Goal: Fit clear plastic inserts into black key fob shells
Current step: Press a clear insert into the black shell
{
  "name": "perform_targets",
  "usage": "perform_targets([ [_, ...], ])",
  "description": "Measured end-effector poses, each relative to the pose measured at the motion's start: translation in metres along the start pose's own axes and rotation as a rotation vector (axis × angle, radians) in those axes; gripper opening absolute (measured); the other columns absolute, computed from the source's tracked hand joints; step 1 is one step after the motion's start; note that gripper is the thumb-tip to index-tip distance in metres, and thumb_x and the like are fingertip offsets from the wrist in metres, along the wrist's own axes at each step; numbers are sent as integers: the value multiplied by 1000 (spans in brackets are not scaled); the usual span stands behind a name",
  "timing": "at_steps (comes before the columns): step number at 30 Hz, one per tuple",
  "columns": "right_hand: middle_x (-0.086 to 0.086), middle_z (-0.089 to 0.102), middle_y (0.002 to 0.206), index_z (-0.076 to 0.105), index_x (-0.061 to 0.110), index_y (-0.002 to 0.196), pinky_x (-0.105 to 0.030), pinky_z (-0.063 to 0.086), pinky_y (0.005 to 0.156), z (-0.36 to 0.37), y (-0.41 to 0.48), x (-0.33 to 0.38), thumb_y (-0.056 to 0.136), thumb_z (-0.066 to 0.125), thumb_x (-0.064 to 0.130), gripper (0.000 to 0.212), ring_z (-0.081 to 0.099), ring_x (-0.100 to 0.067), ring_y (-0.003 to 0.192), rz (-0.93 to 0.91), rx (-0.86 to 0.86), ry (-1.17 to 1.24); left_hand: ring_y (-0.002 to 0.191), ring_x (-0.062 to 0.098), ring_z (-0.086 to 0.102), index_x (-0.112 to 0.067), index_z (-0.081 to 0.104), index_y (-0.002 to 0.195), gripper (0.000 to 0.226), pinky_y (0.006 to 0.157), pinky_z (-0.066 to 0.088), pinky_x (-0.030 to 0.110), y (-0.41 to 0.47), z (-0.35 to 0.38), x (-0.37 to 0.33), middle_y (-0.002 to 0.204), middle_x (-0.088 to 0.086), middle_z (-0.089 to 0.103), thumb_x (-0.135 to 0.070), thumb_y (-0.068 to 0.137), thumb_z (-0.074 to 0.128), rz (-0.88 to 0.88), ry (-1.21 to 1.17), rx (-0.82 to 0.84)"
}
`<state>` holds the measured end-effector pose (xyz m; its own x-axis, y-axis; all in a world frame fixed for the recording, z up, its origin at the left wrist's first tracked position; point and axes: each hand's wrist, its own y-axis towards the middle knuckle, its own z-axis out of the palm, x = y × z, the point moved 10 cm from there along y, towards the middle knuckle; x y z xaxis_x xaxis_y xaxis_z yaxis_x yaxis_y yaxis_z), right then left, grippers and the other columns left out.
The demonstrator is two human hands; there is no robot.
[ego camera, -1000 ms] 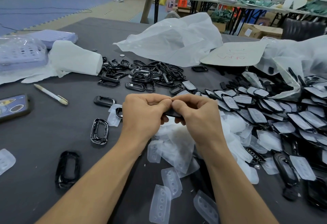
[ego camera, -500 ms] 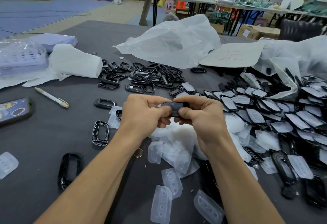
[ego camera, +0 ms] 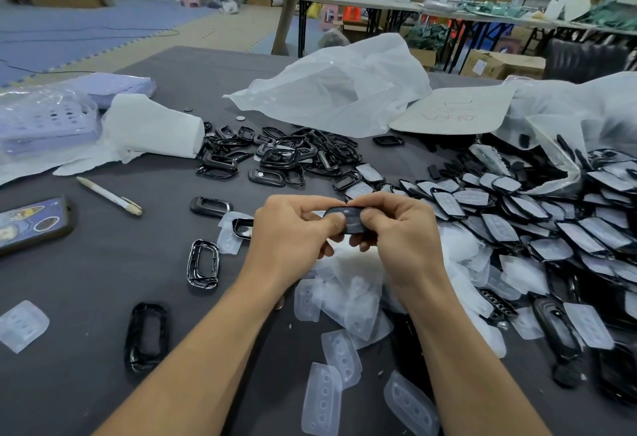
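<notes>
At frame centre, the left hand and right hand pinch one glossy black key fob shell, thumbs pressing a pale insert inside.

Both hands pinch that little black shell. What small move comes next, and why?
Probably a firm thumb press to finish the fit: left hand and right hand both pinch the black shell, thumbs on its face, above the loose clear inserts.

Dark grey table under scattered black shells, clear inserts, pen, phone, plastic bag.
</notes>
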<state>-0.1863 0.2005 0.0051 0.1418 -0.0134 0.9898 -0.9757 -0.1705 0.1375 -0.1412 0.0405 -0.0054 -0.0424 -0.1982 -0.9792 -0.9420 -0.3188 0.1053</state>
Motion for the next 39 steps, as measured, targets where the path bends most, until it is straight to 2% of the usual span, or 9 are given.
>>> perform_targets([
  [7,8,78,91,76,28,107,-30,60,71,5,-7,8,76,68,4,40,74,-12,74,-74,30,-273,40,18,55,-16,82,90,22,40,45,23,1,3,9,53,13,66,0,94,68,-91,-128,2],
  [11,16,75,77,79,33,97,-16,52,64,-1,-9,16,69,83,9,37,69,-4,66,-98,39,-461,39,17,55,-14,82,96,17,39,44,22,1,6,13,54,13,67,-2,93,70,-103,-131,13],
  [16,27,72,80,78,38,88,-8,49,67,-41,-2,20,66,93,24,30,67,4,79,-38,-94,-556,44,12,58,-43,80,85,6,46,47,23,0,-7,12,60,6,72,-41,90,77,-60,-104,-104],
  [22,-3,63,138,44,22,152,-53,44,109,-103,-24,30,81,85,39,84,53,-26,130,32,-696,-601,60,4,69,-39,80,83,12,71,58,31,0,-43,3,64,-12,74,-30,87,73,-32,164,-363],
  [25,-8,64,131,45,21,152,-49,38,113,-74,-21,30,85,81,24,76,52,-28,127,-24,-584,-744,80,20,69,-35,80,104,25,84,47,30,-3,-63,-14,76,-16,74,-22,89,64,8,473,-470],
  [27,-7,65,124,54,22,146,-43,33,113,-59,-19,31,87,75,17,63,51,-25,125,-51,-510,-769,108,27,66,-30,74,123,40,96,44,35,2,-75,-14,108,-5,77,-15,89,60,-6,636,-476],
  [30,-6,71,112,70,21,127,-42,36,111,-41,-14,36,88,71,12,40,55,-26,121,-110,-414,-775,150,28,32,-16,53,149,56,122,27,42,14,-82,3,157,9,48,-10,94,55,-86,842,-355],
  [34,-1,68,82,77,25,109,-41,42,107,2,15,28,87,66,15,27,62,-29,108,-94,-161,-858,139,29,45,-13,53,145,45,118,31,45,21,-77,21,148,10,55,-21,101,46,-161,1037,-189],
  [39,-7,69,120,65,17,119,-39,39,100,55,71,-10,89,56,18,31,56,-31,122,42,154,-1182,106,32,65,-22,78,109,28,88,47,34,19,-84,16,113,8,76,-13,98,54,-145,818,-280],
])
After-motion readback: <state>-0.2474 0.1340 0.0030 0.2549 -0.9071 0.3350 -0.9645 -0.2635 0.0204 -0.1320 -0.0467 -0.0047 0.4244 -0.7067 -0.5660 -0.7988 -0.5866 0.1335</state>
